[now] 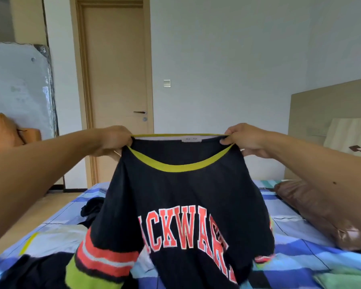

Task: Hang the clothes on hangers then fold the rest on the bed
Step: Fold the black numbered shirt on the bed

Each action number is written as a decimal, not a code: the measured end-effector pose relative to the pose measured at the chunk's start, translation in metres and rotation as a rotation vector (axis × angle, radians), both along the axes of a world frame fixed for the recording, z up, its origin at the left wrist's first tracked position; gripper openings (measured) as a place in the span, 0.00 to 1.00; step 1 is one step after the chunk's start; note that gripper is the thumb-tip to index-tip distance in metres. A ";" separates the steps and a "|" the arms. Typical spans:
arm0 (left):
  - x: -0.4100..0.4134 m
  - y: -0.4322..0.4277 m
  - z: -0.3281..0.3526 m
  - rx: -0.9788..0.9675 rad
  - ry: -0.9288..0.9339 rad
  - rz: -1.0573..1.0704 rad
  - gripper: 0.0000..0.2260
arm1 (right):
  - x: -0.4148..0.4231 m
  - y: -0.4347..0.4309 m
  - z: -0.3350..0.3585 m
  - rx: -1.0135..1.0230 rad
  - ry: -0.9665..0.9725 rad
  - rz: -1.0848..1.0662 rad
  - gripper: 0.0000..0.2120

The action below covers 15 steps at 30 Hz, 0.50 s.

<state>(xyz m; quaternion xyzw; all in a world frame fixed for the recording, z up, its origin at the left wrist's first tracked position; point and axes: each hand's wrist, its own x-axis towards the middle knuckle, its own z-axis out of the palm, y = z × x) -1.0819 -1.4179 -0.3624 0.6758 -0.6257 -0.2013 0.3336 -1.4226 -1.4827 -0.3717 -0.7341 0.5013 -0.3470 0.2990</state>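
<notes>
The left hand (113, 140) grips one end of the neckline of a black sweater (175, 195), fingers curled tight round the fabric. The right hand (243, 140) grips the opposite end in the same way. The yellow-green collar band (179, 165) is stretched taut between the two hands. The sweater hangs in the air above the bed (300, 243), front toward the camera, with red white-edged lettering (181, 230) across the chest; part of the word is hidden in folds. One sleeve (104, 259), banded in red, white and lime, drops toward the near left part of the bed. The hem runs out of view at the bottom. On the blue plaid sheet, a dark garment (92, 207) lies behind the sweater toward the left edge. A second dark garment (40, 272) lies at the near left corner, and a green cloth (342, 278) at the near right corner. A brown pillow (321, 215) lies along the right edge. A cream pillow (350, 134) leans on the headboard (331, 101). Beyond the far edge stands a closed door (115, 80), with a wall switch (167, 83) beside it. A wrapped mattress (19, 90) leans on the left wall.
</notes>
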 end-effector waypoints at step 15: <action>0.024 0.020 0.058 -0.418 -0.556 -0.068 0.11 | -0.029 0.015 0.077 -0.467 0.276 -0.181 0.22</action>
